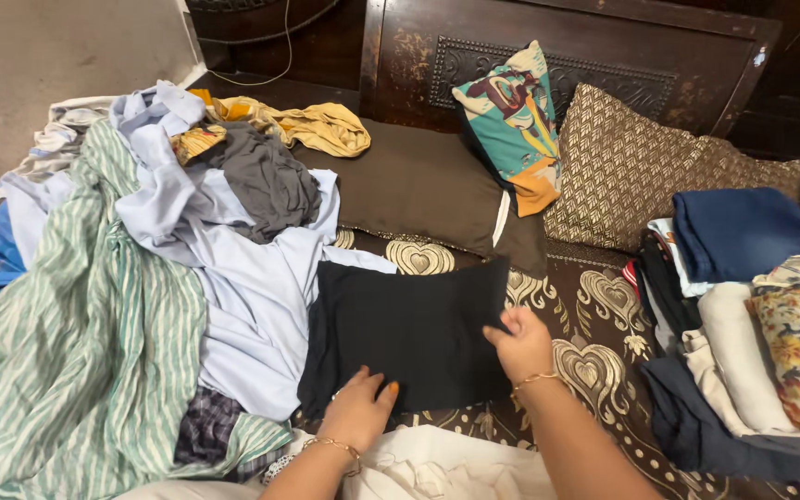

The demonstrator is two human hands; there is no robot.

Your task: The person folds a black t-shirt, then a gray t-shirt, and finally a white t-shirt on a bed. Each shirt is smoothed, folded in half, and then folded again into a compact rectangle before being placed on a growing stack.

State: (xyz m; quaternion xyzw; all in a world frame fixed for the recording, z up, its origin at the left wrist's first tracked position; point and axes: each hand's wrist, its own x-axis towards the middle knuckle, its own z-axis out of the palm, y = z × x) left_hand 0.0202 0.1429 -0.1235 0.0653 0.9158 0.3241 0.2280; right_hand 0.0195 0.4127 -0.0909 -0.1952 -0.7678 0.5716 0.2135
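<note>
A black garment [409,329] lies folded flat on the patterned brown bedspread [604,306] in front of me. My left hand [361,407] rests palm down on its near edge, fingers spread, a bracelet on the wrist. My right hand [520,343] pinches the garment's right edge between thumb and fingers. A pale blue shirt [252,296] lies just left of the black garment, partly under it.
A heap of unfolded clothes fills the left: a green striped cloth [76,352], a grey piece [266,181], a yellow one [326,125]. Stacked folded clothes [743,324] stand at the right. Pillows [511,120] lean against the dark wooden headboard [604,56]. White cloth [437,472] lies nearest me.
</note>
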